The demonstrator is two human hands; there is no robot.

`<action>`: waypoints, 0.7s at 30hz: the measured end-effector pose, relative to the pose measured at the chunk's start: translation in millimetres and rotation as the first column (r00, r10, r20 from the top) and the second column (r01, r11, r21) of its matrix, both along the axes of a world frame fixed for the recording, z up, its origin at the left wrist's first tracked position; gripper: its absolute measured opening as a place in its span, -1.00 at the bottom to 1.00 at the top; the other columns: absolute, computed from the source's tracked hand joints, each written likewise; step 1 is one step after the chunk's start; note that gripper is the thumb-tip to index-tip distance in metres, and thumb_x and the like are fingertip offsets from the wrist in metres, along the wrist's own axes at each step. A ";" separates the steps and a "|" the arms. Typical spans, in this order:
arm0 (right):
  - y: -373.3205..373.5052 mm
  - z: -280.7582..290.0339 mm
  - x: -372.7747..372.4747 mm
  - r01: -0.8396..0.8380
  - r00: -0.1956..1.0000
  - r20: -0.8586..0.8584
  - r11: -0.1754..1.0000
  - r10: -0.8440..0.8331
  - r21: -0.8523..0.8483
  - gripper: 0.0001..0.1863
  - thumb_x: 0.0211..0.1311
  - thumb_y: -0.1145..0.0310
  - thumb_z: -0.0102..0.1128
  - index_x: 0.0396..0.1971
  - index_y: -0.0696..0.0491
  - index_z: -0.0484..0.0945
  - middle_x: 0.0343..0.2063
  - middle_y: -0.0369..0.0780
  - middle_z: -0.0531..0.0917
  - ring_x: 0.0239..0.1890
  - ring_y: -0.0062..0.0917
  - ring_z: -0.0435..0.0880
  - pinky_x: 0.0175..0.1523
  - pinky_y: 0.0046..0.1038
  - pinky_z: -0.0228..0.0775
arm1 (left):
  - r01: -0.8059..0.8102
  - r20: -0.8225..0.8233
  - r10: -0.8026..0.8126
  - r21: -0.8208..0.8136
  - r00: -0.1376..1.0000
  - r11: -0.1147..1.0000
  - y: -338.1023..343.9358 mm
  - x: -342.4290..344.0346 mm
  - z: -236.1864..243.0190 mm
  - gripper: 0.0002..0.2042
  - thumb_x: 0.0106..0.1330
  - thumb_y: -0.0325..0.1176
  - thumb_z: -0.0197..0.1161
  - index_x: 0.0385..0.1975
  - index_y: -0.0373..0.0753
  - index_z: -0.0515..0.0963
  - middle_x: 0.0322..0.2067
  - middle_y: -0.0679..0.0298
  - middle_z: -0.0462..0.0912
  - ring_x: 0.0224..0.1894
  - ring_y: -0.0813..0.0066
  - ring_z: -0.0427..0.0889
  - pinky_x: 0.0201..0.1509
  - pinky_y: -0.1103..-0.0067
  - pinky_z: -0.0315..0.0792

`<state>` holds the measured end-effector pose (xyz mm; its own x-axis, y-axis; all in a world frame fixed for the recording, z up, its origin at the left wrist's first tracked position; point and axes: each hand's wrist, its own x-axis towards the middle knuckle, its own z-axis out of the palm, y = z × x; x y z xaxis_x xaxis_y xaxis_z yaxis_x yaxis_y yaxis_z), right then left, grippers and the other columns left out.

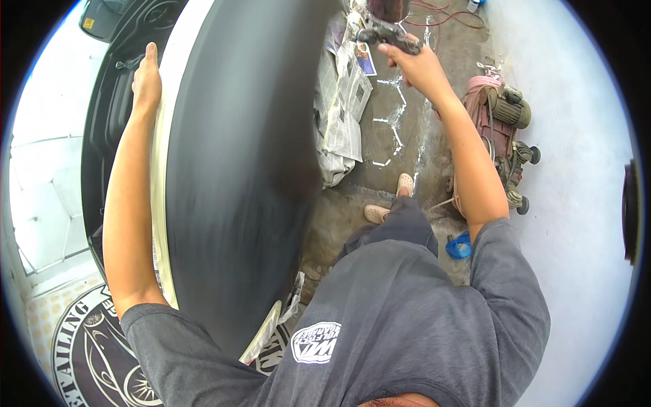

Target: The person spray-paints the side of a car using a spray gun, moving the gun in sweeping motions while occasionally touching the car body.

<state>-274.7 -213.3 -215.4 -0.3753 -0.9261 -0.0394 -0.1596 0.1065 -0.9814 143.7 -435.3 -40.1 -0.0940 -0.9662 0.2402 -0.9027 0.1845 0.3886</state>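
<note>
My right hand [422, 66] is wrapped round the handle of a dark spray gun [390, 37], held out in front of me at the top of the view. A dark cup [388, 9] sits on the gun, partly cut off by the picture's edge. Between my arms stretches a long curved black car bumper [224, 169], its surface smooth and slightly blurred. My left hand [146, 85], fingers stretched out, is at the bumper's far side, by the pale band and the car's open trunk. Pale yellow masking tape [160, 203] runs along that side.
Crumpled newspaper masking [338, 115] hangs beside the bumper. A reddish air compressor [485, 122] with a motor stands by the white wall at right. A red hose [451, 17] lies on the floor ahead; a blue plastic item [459, 246] is near my right side.
</note>
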 end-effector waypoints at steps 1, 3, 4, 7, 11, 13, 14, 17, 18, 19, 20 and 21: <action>13.2 5.1 4.0 -0.030 0.999 -0.023 0.999 0.031 0.023 -0.61 0.24 0.00 0.43 -0.28 0.04 0.63 -0.56 -0.40 0.62 -0.59 -0.73 0.45 -0.49 -0.56 0.32 | 0.014 -0.011 -0.014 0.002 1.000 1.000 -0.8 -2.6 0.0 -0.09 0.44 0.44 -0.34 0.44 -0.30 0.30 0.45 -0.06 0.27 0.56 -0.02 0.06 0.60 0.19 -0.18; 37.0 12.5 18.5 -0.149 0.988 -0.030 0.989 0.149 -0.008 -0.63 0.25 0.02 0.44 -0.27 0.03 0.63 -0.57 -0.42 0.60 -0.59 -0.75 0.43 -0.49 -0.58 0.29 | 0.020 -0.031 -0.020 0.006 0.999 1.000 -0.6 1.7 0.1 -0.09 0.44 0.44 -0.33 0.44 -0.31 0.30 0.45 -0.06 0.27 0.56 0.00 0.06 0.60 0.20 -0.18; 49.4 16.8 25.7 -0.208 0.978 -0.037 0.978 0.207 -0.022 -0.64 0.25 0.03 0.44 -0.26 0.03 0.63 -0.57 -0.43 0.58 -0.59 -0.76 0.42 -0.49 -0.59 0.27 | 0.024 -0.043 -0.024 0.009 0.999 1.000 -0.3 5.1 -0.2 -0.09 0.44 0.44 -0.32 0.44 -0.32 0.30 0.45 -0.06 0.26 0.56 0.01 0.06 0.60 0.21 -0.18; 83.3 31.4 38.7 -0.388 0.921 0.093 0.915 0.378 0.114 -0.66 0.25 0.05 0.44 -0.24 0.01 0.63 -0.57 -0.45 0.57 -0.56 -0.78 0.42 -0.47 -0.62 0.26 | 0.025 -0.074 -0.024 0.017 0.997 1.000 0.4 11.2 -0.8 -0.08 0.44 0.44 -0.30 0.44 -0.33 0.29 0.46 -0.06 0.26 0.56 0.04 0.06 0.60 0.22 -0.18; 100.4 49.9 35.7 -0.544 0.834 0.234 0.814 0.499 0.203 -0.63 0.23 0.06 0.46 -0.13 0.01 0.65 -0.47 -0.41 0.69 -0.65 -0.76 0.37 -0.53 -0.59 0.27 | 0.057 -0.141 -0.053 0.026 0.989 0.998 -4.4 6.1 -2.1 -0.08 0.44 0.44 -0.27 0.44 -0.35 0.29 0.46 -0.06 0.24 0.56 0.08 0.07 0.60 0.24 -0.18; 84.7 51.0 32.1 -0.549 0.832 0.212 0.816 0.513 0.182 -0.62 0.23 0.05 0.46 -0.14 0.01 0.65 -0.47 -0.41 0.68 -0.65 -0.76 0.38 -0.54 -0.60 0.27 | 0.062 -0.171 -0.056 0.028 0.984 0.998 -5.4 8.2 -1.6 -0.08 0.45 0.44 -0.26 0.43 -0.36 0.29 0.46 -0.06 0.24 0.56 0.10 0.07 0.60 0.25 -0.18; 74.8 50.5 29.4 -0.553 0.830 0.201 0.815 0.521 0.171 -0.61 0.22 0.04 0.46 -0.14 0.00 0.65 -0.48 -0.41 0.68 -0.65 -0.76 0.38 -0.54 -0.60 0.27 | 0.064 -0.189 -0.058 0.028 0.980 0.998 -5.4 9.7 -1.8 -0.07 0.45 0.44 -0.25 0.43 -0.37 0.28 0.47 -0.06 0.24 0.57 0.11 0.07 0.60 0.25 -0.18; 37.6 38.4 14.6 -0.472 0.881 0.129 0.869 0.456 0.152 -0.61 0.23 0.01 0.46 -0.15 -0.02 0.64 -0.51 -0.42 0.62 -0.62 -0.76 0.40 -0.53 -0.60 0.27 | 0.071 -0.241 -0.060 0.035 0.969 0.997 -2.0 13.5 -2.3 -0.07 0.45 0.44 -0.23 0.43 -0.38 0.28 0.47 -0.06 0.23 0.57 0.15 0.07 0.60 0.27 -0.18; 23.0 33.6 8.4 -0.444 0.895 0.109 0.887 0.432 0.126 -0.61 0.23 0.00 0.45 -0.15 -0.02 0.64 -0.52 -0.43 0.60 -0.61 -0.76 0.40 -0.53 -0.60 0.27 | 0.071 -0.243 -0.060 0.035 0.968 0.997 -3.7 12.0 -1.5 -0.08 0.45 0.43 -0.25 0.44 -0.37 0.28 0.47 -0.06 0.22 0.57 0.15 0.07 0.60 0.25 -0.17; 7.2 24.4 -0.8 -0.402 0.915 0.066 0.910 0.397 0.099 -0.63 0.25 0.01 0.44 -0.15 -0.03 0.64 -0.55 -0.43 0.55 -0.61 -0.76 0.41 -0.53 -0.60 0.28 | 0.066 -0.243 -0.055 0.039 0.969 0.997 -1.4 9.9 -0.1 -0.09 0.46 0.43 -0.26 0.44 -0.35 0.28 0.47 -0.05 0.22 0.57 0.15 0.06 0.60 0.24 -0.17; -8.1 21.2 -7.5 -0.373 0.928 -0.002 0.928 0.374 0.010 -0.64 0.26 0.03 0.42 -0.15 -0.03 0.64 -0.57 -0.44 0.54 -0.61 -0.78 0.41 -0.54 -0.62 0.27 | 0.060 -0.241 -0.048 0.045 0.969 0.997 0.8 9.7 -1.0 -0.10 0.46 0.42 -0.27 0.44 -0.34 0.28 0.47 -0.04 0.22 0.57 0.15 0.06 0.59 0.22 -0.16; -23.1 15.5 -16.3 -0.356 0.934 0.027 0.934 0.355 0.021 -0.65 0.27 0.03 0.42 -0.15 -0.03 0.64 -0.56 -0.44 0.55 -0.62 -0.78 0.42 -0.54 -0.63 0.27 | 0.051 -0.240 -0.037 0.052 0.970 0.997 3.1 9.1 -1.4 -0.11 0.47 0.42 -0.29 0.45 -0.32 0.27 0.48 -0.03 0.21 0.57 0.15 0.06 0.59 0.21 -0.16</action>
